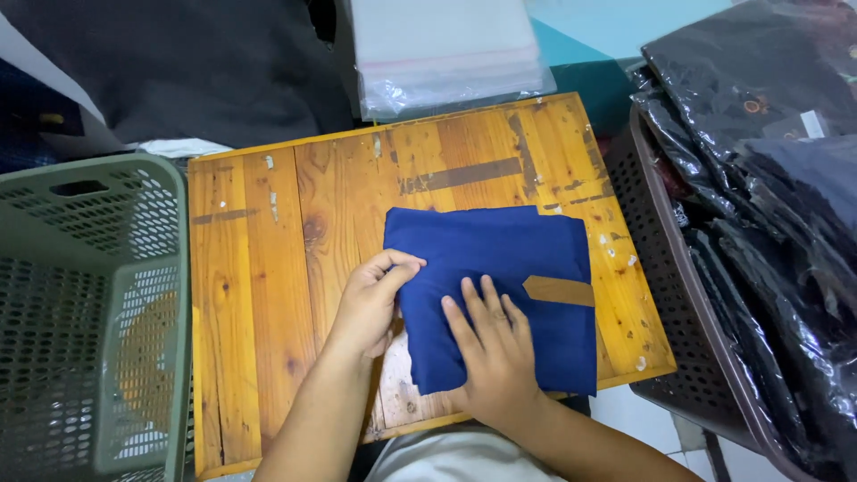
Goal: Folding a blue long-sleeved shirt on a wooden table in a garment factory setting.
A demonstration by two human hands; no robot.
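A worn wooden tabletop [268, 295] fills the middle of the view, its boards scratched and flecked with bits of old tape, and it gives a flat, firm base for pressing cloth. To its left stands a grey-green perforated basket [89, 312], cut off by the frame edge, with something pale inside that is hard to make out through the holes. To the right a dark brown basket [665, 295] holds a stack of dark garments in shiny plastic bags [768, 223], piled so high that its inside is hidden. Beyond the far edge lies a pile of clear plastic bags [446, 54], within easy reach, beside a heap of dark fabric [178, 71]. On the right half of the tabletop lies the folded blue garment [509, 286], a small tan tab [558, 290] showing on its top layer; its near edge hangs slightly past the board. The right hand [495, 357] lies flat on it, fingers spread, apparently pinning the fold. The left hand [375, 299] pinches the garment's left edge between thumb and curled fingers, seemingly to tidy that side; what it grips underneath cannot be seen.
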